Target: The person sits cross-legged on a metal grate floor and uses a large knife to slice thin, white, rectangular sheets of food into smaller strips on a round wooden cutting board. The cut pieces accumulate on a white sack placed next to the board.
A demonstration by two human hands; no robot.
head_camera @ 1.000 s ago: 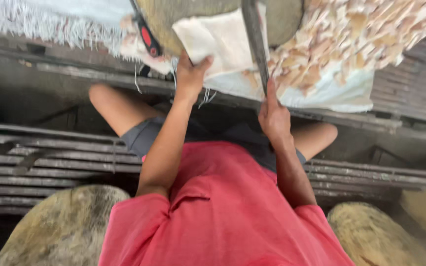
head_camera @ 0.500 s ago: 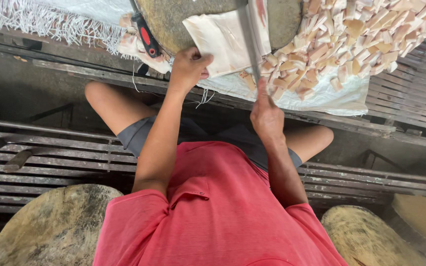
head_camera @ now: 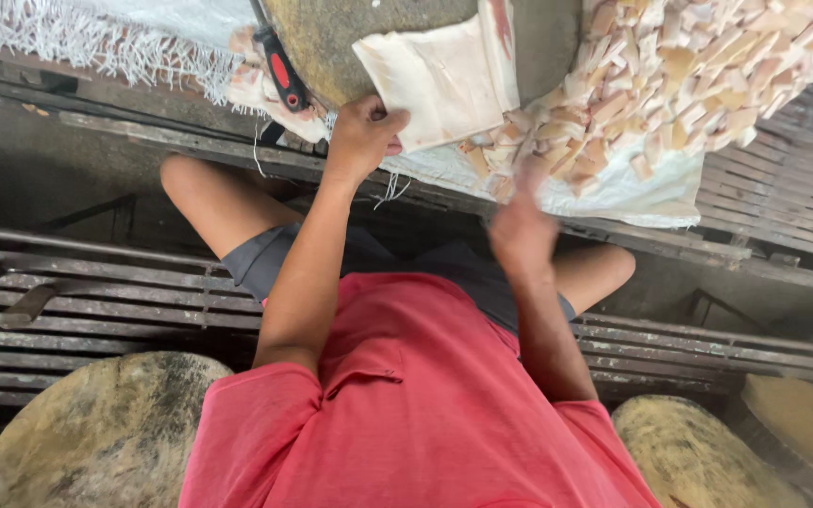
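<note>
The left hand [head_camera: 366, 132], at upper centre of the frame, has its grip clenched on the near edge of a pale slab [head_camera: 439, 75] lying on the round block [head_camera: 331, 38] at the top edge. The right hand [head_camera: 522, 226], blurred at centre right, hovers below the heap of cut pieces [head_camera: 698, 75]; its grip cannot be told. A red-and-black handled tool [head_camera: 281, 71] lies at the slab's left.

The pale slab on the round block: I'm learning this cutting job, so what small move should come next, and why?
Probably bring the right hand back to the pale slab. The left hand pins its near edge on the round block, while the right hand is blurred beside the pile of cut pieces. Whether it holds anything cannot be told.
</note>
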